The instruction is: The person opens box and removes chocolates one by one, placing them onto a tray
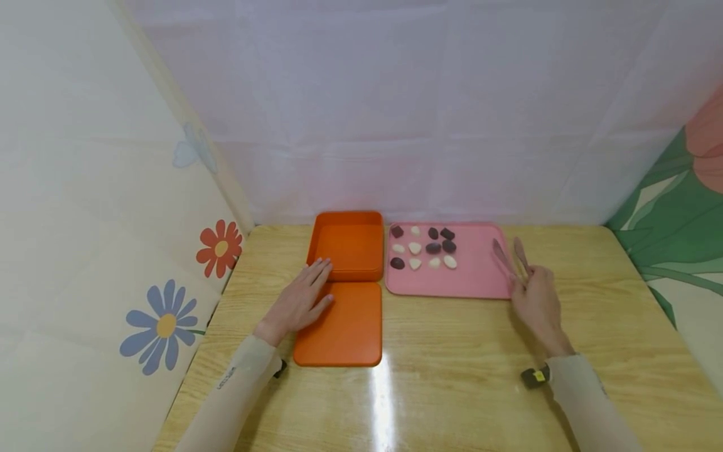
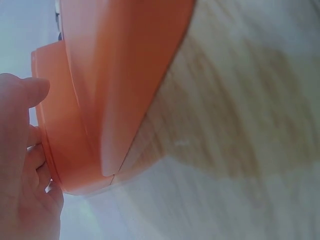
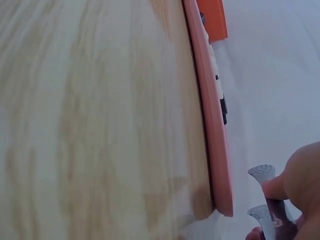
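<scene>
My right hand (image 1: 539,306) grips a pair of metal tongs (image 1: 500,256) at the right end of a pink tray (image 1: 477,270). The tongs' arms stand apart with nothing between them; in the right wrist view their flared, perforated tips (image 3: 261,171) show. Dark and white pieces (image 1: 433,248), like chocolates, lie in rows on the tray's left half. At the near left corner of an orange box (image 1: 361,275), my left hand (image 1: 301,299) lies with its fingers extended over the rim. Its thumb is above a flat orange lid (image 1: 346,333) in front of the box.
Everything stands on a wood-grain table (image 1: 452,370). A pale cloth wall (image 1: 395,125) rises right behind the box and tray. Patterned side panels stand left and right, with flowers (image 1: 166,325) on the left one.
</scene>
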The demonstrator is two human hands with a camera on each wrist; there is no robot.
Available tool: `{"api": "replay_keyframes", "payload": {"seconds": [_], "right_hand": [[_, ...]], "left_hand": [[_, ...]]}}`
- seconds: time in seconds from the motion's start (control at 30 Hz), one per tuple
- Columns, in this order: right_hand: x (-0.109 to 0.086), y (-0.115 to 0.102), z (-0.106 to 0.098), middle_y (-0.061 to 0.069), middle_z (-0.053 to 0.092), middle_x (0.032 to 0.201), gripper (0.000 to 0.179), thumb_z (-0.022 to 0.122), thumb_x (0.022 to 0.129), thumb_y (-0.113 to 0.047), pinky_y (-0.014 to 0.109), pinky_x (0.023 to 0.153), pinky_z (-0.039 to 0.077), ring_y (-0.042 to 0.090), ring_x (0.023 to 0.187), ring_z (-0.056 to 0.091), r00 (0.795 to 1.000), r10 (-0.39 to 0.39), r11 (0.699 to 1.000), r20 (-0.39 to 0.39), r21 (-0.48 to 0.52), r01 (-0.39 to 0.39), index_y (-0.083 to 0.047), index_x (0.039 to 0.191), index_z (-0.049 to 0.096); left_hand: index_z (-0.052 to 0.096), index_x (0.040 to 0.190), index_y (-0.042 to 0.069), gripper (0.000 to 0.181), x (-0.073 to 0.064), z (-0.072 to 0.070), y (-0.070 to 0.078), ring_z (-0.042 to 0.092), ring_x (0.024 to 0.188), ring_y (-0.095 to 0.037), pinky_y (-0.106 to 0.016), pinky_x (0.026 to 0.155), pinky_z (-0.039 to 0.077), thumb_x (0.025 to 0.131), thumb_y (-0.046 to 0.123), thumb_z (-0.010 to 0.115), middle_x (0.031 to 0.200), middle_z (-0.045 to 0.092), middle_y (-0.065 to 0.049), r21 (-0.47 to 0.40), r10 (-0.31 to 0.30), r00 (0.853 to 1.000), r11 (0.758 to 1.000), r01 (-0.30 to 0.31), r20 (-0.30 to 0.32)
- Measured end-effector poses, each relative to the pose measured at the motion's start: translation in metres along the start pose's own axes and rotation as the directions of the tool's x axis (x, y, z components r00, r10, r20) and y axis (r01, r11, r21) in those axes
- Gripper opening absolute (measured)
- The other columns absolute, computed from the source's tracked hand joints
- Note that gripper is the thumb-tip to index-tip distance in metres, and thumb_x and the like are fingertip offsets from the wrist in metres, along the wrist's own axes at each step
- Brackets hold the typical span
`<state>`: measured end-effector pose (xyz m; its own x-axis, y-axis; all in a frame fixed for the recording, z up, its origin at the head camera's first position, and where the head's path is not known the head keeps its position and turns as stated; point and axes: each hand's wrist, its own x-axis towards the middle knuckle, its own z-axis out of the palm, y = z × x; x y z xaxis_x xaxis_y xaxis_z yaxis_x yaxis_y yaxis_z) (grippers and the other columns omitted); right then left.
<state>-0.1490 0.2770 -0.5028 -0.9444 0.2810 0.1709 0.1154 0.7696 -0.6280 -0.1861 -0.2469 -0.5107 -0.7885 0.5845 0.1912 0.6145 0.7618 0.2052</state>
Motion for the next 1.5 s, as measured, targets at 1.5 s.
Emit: {"api": "replay_keyframes", "payload": {"seconds": [1.5], "right_hand": [[0.022, 0.034, -0.003, 0.050, 0.044, 0.123, 0.065, 0.056, 0.108, -0.027, 0.072, 0.097, 0.039, 0.063, 0.111, 0.046, 0.985, 0.160, 0.985, 0.068, -0.069, -0.155, 0.028, 0.137, 0.038]], "left_hand": [[0.035, 0.164, -0.005, 0.072, -0.002, 0.000, 0.002, 0.031, 0.161, -0.041, -0.059, 0.130, 0.028, 0.109, 0.030, 0.064, 0.172, 0.035, -0.022, 0.002, 0.017, 1.000, 1.000, -0.017, -0.026]]}}
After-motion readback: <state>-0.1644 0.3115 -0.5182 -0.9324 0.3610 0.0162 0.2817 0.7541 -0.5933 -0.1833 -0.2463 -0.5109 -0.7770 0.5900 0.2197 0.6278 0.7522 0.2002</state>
